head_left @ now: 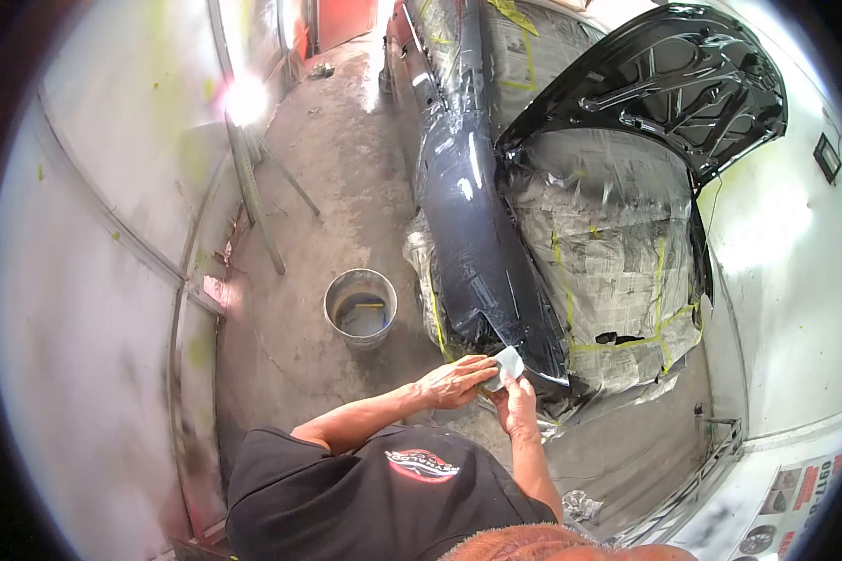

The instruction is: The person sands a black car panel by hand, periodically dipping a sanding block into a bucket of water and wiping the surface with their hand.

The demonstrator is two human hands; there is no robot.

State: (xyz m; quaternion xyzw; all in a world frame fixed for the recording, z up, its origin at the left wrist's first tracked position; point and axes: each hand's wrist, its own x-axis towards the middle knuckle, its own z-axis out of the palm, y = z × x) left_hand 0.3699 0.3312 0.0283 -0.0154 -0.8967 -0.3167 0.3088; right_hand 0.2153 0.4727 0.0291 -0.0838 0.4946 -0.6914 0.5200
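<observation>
A small pale sheet (506, 367), like a piece of sandpaper or cloth, is between my two hands, just off the front tip of the car's dark fender (463, 201). My left hand (458, 381) comes from the left, its fingers closed together on the sheet's left edge. From below, my right hand (515, 406) pinches the lower right edge between thumb and fingers. The glossy fender runs away from me, with light reflected along its top.
Masking paper (617, 224) with yellow tape covers the car's front, under a raised black hood (692, 84). On the concrete floor (295, 224) to my left stands a bucket (360, 307) with liquid inside. A lit lamp (245, 101) on a stand is by the left wall.
</observation>
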